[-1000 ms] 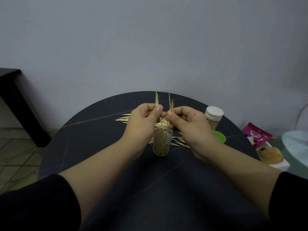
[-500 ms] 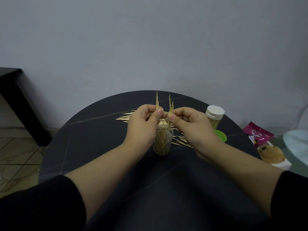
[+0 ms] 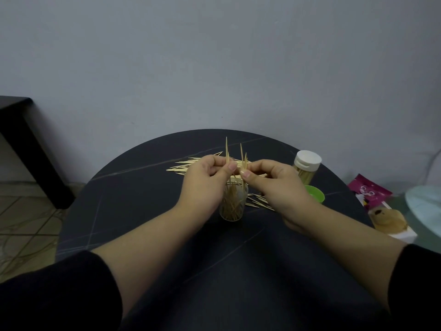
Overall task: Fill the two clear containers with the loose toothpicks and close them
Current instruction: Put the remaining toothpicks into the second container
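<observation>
Two small bunches of toothpicks are held upright in the head view, directly above the open clear container, which stands on the dark round table between the wrists. The left bunch is pinched by the left hand, its fingers curled tight around the sticks. The right bunch is pinched the same way by the right hand. The sticks are probably kept vertical and tip-up so that they can be squared into line and dropped straight through the narrow mouth. The container is already partly filled, with sticks leaning at angles inside. It is likely set close to the body so that both hands can work over it.

More loose toothpicks are scattered on the table behind the hands, and others lie just right of the container, so filling is judged unfinished. The second container stands further back on the right, packed with sticks and capped with a white lid. That half of the task appears done. A green lid is parked beside the right hand, presumably kept within reach for closing the open container.

Beyond the right edge of the table, a pink packet carries white printing that is too small to be read. Beside it lies a white box with a brown item. No brand or label can be made out on either container.
</observation>
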